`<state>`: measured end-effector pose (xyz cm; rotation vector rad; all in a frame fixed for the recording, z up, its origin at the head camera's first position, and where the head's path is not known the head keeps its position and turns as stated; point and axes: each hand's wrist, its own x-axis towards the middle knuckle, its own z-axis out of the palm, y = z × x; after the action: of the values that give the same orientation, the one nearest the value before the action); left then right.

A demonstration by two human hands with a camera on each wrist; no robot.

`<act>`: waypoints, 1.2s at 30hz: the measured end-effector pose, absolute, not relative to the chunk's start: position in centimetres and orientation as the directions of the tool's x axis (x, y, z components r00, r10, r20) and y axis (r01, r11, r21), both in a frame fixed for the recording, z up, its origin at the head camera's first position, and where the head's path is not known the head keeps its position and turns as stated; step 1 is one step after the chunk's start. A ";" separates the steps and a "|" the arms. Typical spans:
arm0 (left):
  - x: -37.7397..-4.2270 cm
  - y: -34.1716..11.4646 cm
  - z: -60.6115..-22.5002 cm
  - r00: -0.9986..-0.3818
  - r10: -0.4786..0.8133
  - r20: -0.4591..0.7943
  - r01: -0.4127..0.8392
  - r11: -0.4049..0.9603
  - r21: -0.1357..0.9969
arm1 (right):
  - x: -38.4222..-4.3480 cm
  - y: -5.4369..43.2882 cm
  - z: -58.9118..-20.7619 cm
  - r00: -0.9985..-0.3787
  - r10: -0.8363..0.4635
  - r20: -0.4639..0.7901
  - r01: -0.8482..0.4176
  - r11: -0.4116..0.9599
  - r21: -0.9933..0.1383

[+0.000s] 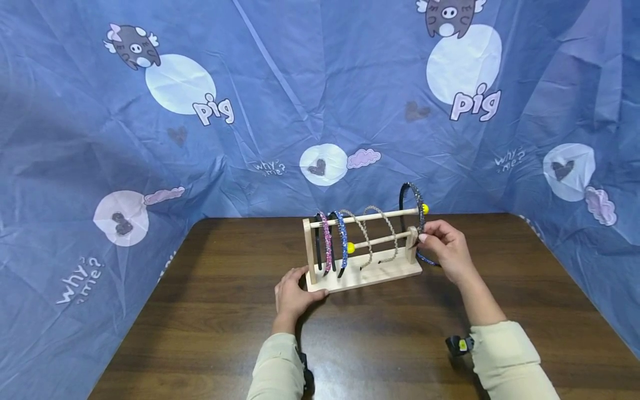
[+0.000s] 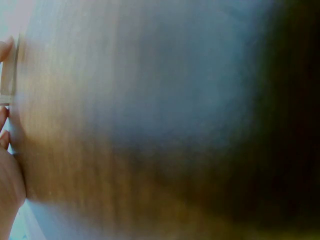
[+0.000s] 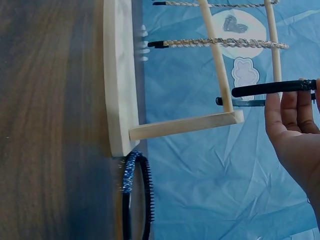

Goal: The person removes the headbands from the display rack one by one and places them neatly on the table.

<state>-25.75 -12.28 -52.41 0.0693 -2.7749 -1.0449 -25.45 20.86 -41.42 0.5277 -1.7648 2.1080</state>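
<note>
A wooden headband rack [image 1: 390, 270] with two rods stands on the table. My left hand [image 1: 294, 295] grips the left end of its base, thumb along the front edge. My right hand [image 1: 449, 253] pinches a black headband with dark sparkling stones [image 1: 419, 203] near one end; its arch loops over the upper rod near the right tip. In the right wrist view the fingers hold the black end [image 3: 270, 89] beside the rods. On the rack hang a pink headband [image 1: 328, 244], a blue headband [image 1: 343, 239] and two beige braided headbands [image 1: 393, 233]. The left wrist view is mostly blurred tabletop.
Another blue-stoned headband [image 3: 131, 175] lies on the table behind the rack's right end. Yellow balls cap the upper rod [image 1: 425, 209] and the lower rod [image 1: 351, 248]. A blue printed cloth [image 1: 270, 111] hangs behind the brown table [image 1: 220, 311].
</note>
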 end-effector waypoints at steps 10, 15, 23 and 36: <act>-25.8 -12.4 -52.5 -0.983 -0.109 0.146 0.016 0.747 0.665 | -26.3 21.0 -40.1 -0.855 0.080 0.512 -0.516 -0.229 -0.825; -25.8 -12.3 -52.5 -0.985 -0.108 0.133 0.009 0.745 0.667 | -26.7 21.0 -39.2 -0.846 0.083 0.527 -0.526 -0.290 -0.799; -25.8 -12.2 -52.3 -0.985 -0.105 0.141 0.017 0.740 0.672 | -26.6 21.6 -38.5 -0.834 0.109 0.541 -0.543 -0.328 -0.773; -25.5 -12.2 -52.2 -0.984 -0.102 0.146 0.024 0.736 0.677 | -26.2 23.5 -39.1 -0.832 0.139 0.538 -0.553 -0.299 -0.778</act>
<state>-25.55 -12.22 -52.19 0.0627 -2.7624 -1.0811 -26.20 23.46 -39.11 0.5204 -1.5188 2.1661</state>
